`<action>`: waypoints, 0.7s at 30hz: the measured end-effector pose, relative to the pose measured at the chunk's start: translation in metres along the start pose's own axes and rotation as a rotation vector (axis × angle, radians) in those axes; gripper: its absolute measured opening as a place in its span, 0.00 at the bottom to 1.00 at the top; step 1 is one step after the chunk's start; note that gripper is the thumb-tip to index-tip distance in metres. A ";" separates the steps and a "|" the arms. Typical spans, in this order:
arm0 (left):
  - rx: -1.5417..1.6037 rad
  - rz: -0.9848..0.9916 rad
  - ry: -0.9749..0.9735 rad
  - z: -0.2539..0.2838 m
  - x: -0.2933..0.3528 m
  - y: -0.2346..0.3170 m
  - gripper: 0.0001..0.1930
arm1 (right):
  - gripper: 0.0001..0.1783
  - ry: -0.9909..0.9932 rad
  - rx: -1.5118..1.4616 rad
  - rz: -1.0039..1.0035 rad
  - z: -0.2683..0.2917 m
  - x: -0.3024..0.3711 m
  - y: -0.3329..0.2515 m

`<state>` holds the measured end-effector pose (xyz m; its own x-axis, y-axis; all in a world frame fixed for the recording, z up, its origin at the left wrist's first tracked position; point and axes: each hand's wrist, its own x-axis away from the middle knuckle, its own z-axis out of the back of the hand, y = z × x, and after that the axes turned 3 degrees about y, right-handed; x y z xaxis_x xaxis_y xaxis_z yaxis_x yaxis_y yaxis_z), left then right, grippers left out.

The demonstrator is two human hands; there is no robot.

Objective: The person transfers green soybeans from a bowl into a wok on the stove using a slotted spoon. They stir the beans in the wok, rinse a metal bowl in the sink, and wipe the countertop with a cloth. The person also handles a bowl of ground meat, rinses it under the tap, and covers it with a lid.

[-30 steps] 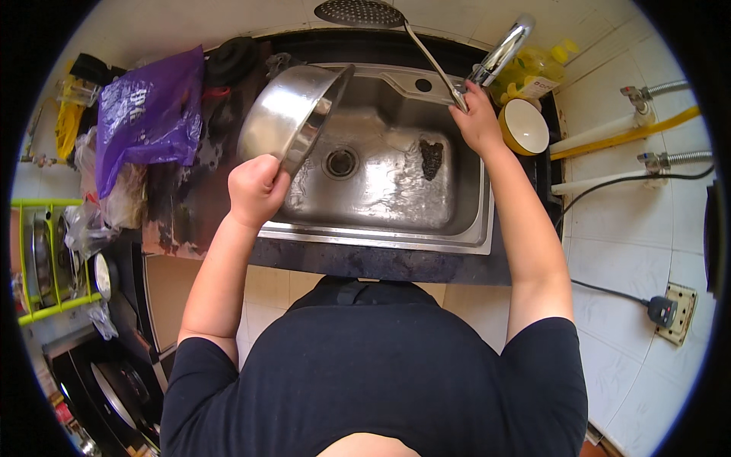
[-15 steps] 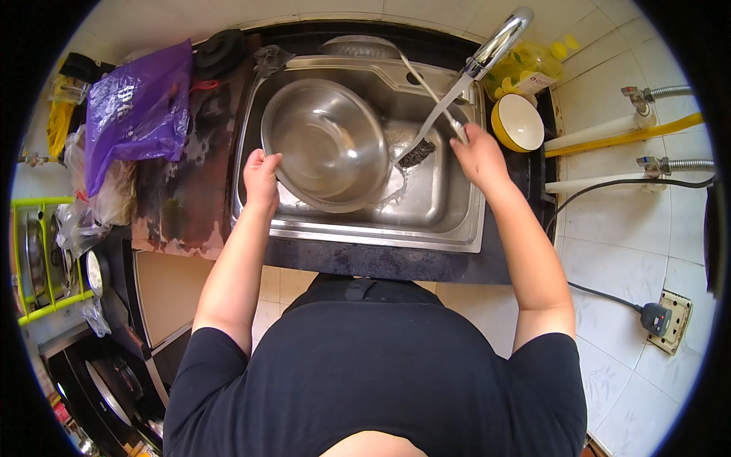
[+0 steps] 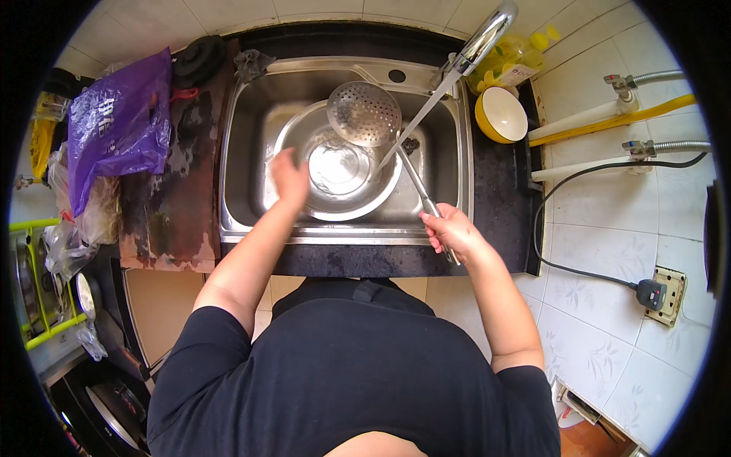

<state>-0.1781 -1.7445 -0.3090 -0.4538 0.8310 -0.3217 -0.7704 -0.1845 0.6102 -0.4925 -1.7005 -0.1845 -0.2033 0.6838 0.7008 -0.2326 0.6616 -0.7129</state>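
A steel bowl point(image 3: 301, 141) lies flat in the steel sink point(image 3: 244, 122), with water in its middle. My right hand point(image 3: 451, 232) grips the handle of a perforated metal skimmer point(image 3: 364, 114), whose round head hangs over the bowl. A stream of water runs from the tap point(image 3: 480, 38) down toward the bowl. My left hand point(image 3: 288, 177) is blurred, over the bowl's left rim, fingers apart, holding nothing that I can see.
A yellow bowl point(image 3: 500, 114) and a yellow bottle point(image 3: 518, 57) stand right of the sink. A purple plastic bag point(image 3: 114, 129) lies on a stained board point(image 3: 171, 206) at the left. Pipes and a cable run along the tiled wall point(image 3: 609, 244) at the right.
The bowl went from tilted on the sink's edge to flat in the basin. My left hand let go of its rim. My right hand pulled back toward me and now holds the skimmer over the bowl.
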 end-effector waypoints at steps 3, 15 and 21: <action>0.929 0.733 -0.770 -0.020 0.002 0.070 0.12 | 0.09 0.166 0.189 0.076 -0.011 -0.002 0.011; 0.025 -0.723 -0.626 -0.062 -0.014 0.089 0.23 | 0.12 -0.243 -0.537 -0.246 -0.018 0.043 0.017; -0.375 -0.905 -0.670 -0.041 -0.020 0.059 0.33 | 0.11 -0.246 -0.580 -0.205 -0.025 0.046 0.011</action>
<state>-0.2327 -1.7934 -0.2958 0.5621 0.8269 -0.0158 -0.8243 0.5617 0.0700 -0.4803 -1.6542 -0.1609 -0.4365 0.4812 0.7602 0.2458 0.8766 -0.4137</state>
